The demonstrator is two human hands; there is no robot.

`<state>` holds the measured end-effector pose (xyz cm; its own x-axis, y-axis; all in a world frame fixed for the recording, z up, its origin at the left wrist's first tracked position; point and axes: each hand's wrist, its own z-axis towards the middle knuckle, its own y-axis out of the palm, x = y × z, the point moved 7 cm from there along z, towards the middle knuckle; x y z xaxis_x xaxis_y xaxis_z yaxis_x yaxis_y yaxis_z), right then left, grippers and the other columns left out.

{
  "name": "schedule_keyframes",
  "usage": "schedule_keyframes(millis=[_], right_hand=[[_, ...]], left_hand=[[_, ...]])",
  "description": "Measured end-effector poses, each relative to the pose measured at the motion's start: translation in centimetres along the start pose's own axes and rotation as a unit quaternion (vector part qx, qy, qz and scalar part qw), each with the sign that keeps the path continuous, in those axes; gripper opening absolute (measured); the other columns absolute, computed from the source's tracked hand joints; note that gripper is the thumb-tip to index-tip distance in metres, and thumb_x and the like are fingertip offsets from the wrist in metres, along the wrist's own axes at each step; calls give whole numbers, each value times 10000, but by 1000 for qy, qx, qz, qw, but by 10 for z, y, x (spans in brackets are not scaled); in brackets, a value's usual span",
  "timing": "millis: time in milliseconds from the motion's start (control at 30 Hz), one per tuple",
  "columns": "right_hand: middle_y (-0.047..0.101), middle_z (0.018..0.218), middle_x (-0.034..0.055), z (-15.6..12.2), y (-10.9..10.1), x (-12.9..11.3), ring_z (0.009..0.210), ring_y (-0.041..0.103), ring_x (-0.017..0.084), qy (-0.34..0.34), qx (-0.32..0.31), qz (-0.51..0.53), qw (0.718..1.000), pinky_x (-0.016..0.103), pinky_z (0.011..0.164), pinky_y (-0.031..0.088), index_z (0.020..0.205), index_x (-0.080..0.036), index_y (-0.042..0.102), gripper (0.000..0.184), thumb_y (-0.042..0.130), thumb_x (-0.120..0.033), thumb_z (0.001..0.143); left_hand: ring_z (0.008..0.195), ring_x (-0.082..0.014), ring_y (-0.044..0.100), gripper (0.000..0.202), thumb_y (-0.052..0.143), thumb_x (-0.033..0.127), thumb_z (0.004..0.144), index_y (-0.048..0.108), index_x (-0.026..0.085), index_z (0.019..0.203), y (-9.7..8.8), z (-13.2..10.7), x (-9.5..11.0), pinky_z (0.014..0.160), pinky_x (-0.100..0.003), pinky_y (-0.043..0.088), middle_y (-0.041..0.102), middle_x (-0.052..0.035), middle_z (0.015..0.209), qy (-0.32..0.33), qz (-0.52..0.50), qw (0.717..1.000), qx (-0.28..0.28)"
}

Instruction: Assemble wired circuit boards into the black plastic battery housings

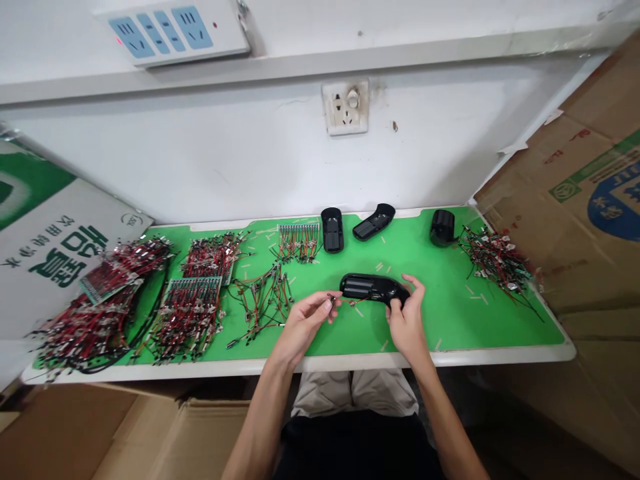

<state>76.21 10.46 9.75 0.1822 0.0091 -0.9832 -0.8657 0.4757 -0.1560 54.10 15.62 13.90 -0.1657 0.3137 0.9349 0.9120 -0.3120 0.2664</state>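
Note:
My right hand grips the curved end of a black plastic shell, thumb at the near side and fingers round the far side. The shell is tilted above the green mat, its hollow side with long slots showing. My left hand pinches a small wired part at the shell's left end; its exact kind is too small to tell. Thin red wires run from there along the shell's near edge. Left of my left hand lies a loose bunch of wired parts.
Several piles of red-wired circuit boards cover the mat's left side. Black shells lie at the back, and a rounded black piece stands near a wire heap on the right. Cardboard boxes flank the table; a socket is on the wall.

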Motion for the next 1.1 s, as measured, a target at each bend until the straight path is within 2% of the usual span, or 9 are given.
schedule_keyframes(millis=[167, 333, 433, 600, 800, 967, 1100], right_hand=[[576, 1073, 85, 0, 0, 1, 605, 544, 151, -3, -5, 0, 1000, 317, 599, 498, 1452, -206, 292, 532, 434, -203, 939], [584, 1111, 104, 0, -2, 2, 698, 577, 183, -25, 14, -7, 1000, 354, 702, 532, 1448, -209, 331, 560, 471, -193, 906], [587, 1071, 96, 0, -2, 0, 708, 579, 190, -38, 16, -6, 999, 358, 713, 535, 1450, -205, 333, 560, 466, -181, 906], [590, 1060, 98, 0, -3, -4, 760, 599, 199, -65, 24, -7, 998, 358, 732, 541, 1427, -195, 357, 533, 460, -163, 905], [595, 1038, 92, 1, -2, -6, 819, 625, 212, -74, 21, -12, 997, 371, 777, 547, 1424, -192, 361, 523, 455, -165, 910], [610, 1088, 114, 1, -3, -8, 850, 638, 224, -56, 28, -29, 998, 389, 806, 544, 1417, -184, 387, 519, 463, -188, 904], [637, 1144, 131, 1, -2, -13, 866, 655, 245, -11, 25, -72, 997, 418, 838, 527, 1427, -188, 420, 521, 444, -205, 907]], left_hand=[[840, -136, 593, 301, 774, 423, 861, 764, 154, 996, 8, -2, -3, 717, -236, 477, 710, -94, 1102, 44, -8, 999, 28], [824, -131, 616, 313, 683, 468, 931, 740, 171, 1009, 10, -3, -1, 772, -236, 498, 731, -65, 970, 147, 62, 981, 112], [853, -142, 654, 325, 698, 485, 916, 727, 176, 1015, 13, -3, -3, 796, -237, 516, 746, -66, 954, 173, 76, 972, 142], [935, -164, 696, 288, 795, 414, 847, 709, 177, 985, 13, -4, -3, 891, -261, 539, 753, -70, 969, 194, 66, 968, 145], [924, -154, 696, 333, 784, 420, 855, 726, 175, 1073, 9, -2, -7, 874, -247, 545, 758, -71, 976, 181, 70, 970, 148], [909, -150, 713, 361, 789, 411, 854, 715, 185, 1125, 6, -1, -5, 882, -242, 546, 757, -50, 936, 187, 69, 970, 142], [899, -151, 715, 345, 754, 409, 886, 703, 193, 1150, 2, -2, -4, 887, -250, 545, 757, -45, 941, 192, 101, 966, 140]])
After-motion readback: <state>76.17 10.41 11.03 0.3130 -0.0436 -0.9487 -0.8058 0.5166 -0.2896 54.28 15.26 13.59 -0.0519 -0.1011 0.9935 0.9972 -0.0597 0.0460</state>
